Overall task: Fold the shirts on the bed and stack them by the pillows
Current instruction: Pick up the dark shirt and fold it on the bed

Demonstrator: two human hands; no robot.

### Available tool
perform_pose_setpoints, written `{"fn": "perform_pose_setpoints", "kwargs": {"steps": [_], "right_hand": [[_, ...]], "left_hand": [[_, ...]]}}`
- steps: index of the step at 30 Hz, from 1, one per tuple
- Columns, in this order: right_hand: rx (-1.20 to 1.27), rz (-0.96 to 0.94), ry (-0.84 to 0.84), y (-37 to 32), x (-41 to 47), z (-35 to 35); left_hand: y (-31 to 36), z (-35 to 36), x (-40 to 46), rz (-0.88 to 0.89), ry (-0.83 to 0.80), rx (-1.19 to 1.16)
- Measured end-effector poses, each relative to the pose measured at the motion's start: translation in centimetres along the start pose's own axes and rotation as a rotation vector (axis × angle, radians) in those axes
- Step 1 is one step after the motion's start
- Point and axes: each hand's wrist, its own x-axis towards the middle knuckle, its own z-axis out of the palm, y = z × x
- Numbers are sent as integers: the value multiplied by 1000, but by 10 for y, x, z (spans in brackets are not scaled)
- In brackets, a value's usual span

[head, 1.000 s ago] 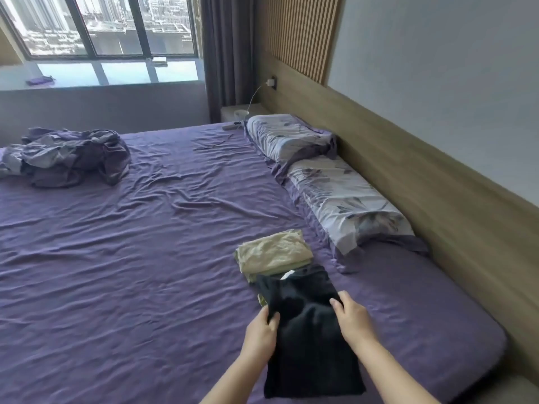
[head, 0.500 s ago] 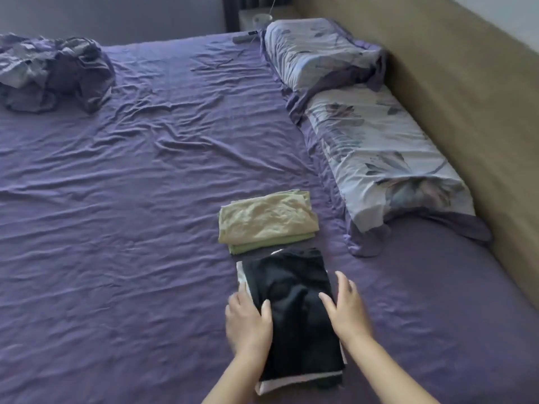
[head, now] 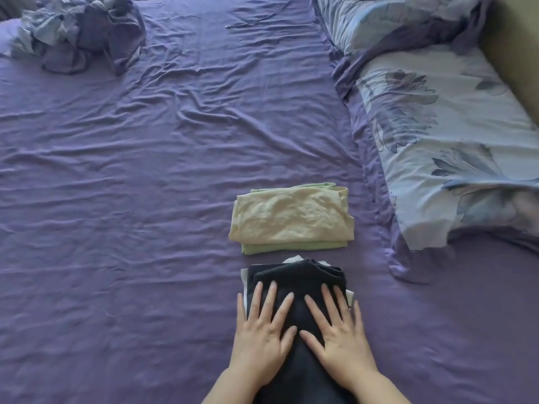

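The black shirt [head: 297, 290] lies folded on the purple sheet [head: 145, 228], at the near edge of the bed, with a sliver of white cloth [head: 244, 290] showing under its left and far edges. Both hands are flat on top of it, fingers straight and spread. The left hand [head: 261, 336] presses the left half, its little finger reaching past the shirt's edge over the white cloth. The right hand [head: 339, 336] presses the right half, its outer fingers at the shirt's right edge. The thumbs lie close together but apart over the middle of the shirt.

Just beyond the black shirt, with a narrow strip of sheet between, sits a folded stack: a cream shirt [head: 291, 220] on top of a green shirt [head: 291, 246]. To the right of that stack, near but not touching, lies a flowered pillow [head: 455, 147], and a second pillow [head: 379, 21] lies beyond it along the headboard [head: 513, 48]. Well away, at the far left corner, is a rumpled heap of cloth [head: 78, 33]. A thin dark cord [head: 256, 20] lies on the sheet at the far side.
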Motion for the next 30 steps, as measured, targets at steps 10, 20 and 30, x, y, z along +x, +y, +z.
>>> {"fn": "perform_pose_setpoints", "kwargs": {"steps": [10,20,30], "right_hand": [[390,164,314,10,77,-41],[525,625,-10,38,205,-33],[1038,870,244,26,205,-61]], "left_hand": [[-27,-57,64,-315,274,-477],[-44,-54,179,-707,27,-700],[-66,-75,195,-854,166,-1360]]}}
